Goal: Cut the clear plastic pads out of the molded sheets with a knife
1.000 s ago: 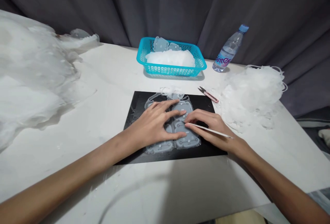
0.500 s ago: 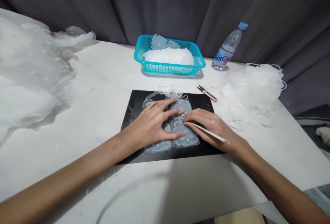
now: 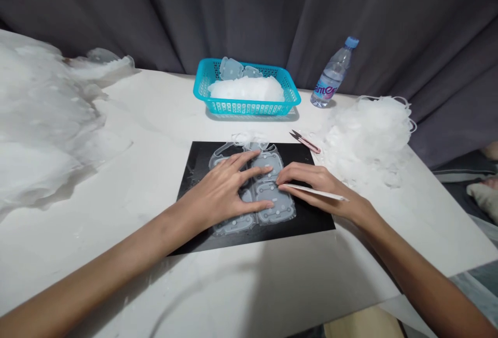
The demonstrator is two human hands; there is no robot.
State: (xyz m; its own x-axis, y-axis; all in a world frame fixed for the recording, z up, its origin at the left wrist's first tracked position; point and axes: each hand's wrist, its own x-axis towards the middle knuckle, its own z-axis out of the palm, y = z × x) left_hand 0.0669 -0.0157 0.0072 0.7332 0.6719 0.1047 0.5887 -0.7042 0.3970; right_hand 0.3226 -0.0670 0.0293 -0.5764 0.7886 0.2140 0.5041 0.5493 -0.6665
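A translucent grey sheet of moulded, rounded pieces [image 3: 275,205], which looks like soft plastic or silicone, lies on a black mat [image 3: 311,221]. My left hand [image 3: 223,187] is spread flat over its left half, fingers apart, pressing on the pieces and hiding part of them. In my right hand [image 3: 311,185] is a slim white-handled tool [image 3: 319,191], pinched close to its working end. That end sits at the right side of the gap between the upper and lower right-hand pieces; its tip is too small to make out.
Behind the mat stands a blue basket [image 3: 252,108] holding moulded pieces and white material. Pink-handled thread snips [image 3: 306,143] lie beside a heap of pale scraps [image 3: 369,135]. A water bottle [image 3: 330,78] stands at the back. A large translucent pile [image 3: 42,120] covers the table's left.
The camera view has shifted slightly, moving the scene left. Relative to the sheet, my right hand and the tool have moved a little right along the gap; my left hand stays in place.
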